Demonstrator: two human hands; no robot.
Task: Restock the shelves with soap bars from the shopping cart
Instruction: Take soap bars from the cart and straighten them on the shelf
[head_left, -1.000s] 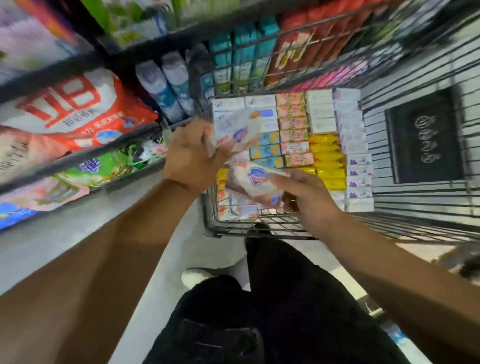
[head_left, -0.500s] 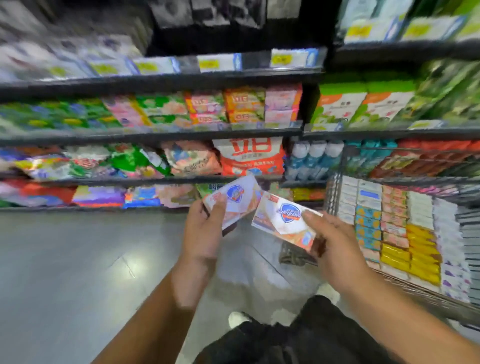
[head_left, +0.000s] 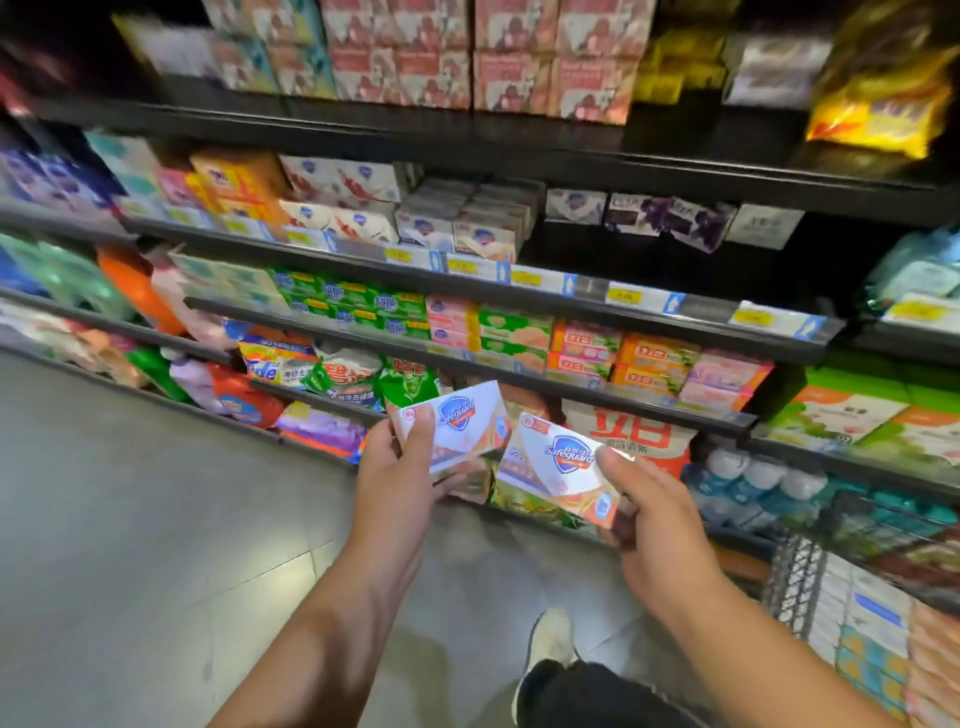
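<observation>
2 white cardboard soap boxes: left box (head_left: 460, 426), right box (head_left: 563, 467); 2 hands: left hand (head_left: 395, 483), right hand (head_left: 654, 519); 1 grey wire shopping cart (head_left: 795, 587).

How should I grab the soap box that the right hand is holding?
Probably by its free left end, coming from the left. The soap box is flat and lies tilted, face up, and the right hand pinches its lower right corner, thumb on top. Put your thumb on the face and your fingers underneath.

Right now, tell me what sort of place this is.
Most likely a supermarket's soap and detergent aisle: black shelves with yellow price labels, packed with boxed soap, and a wire shopping cart stacked with more boxes.
</observation>
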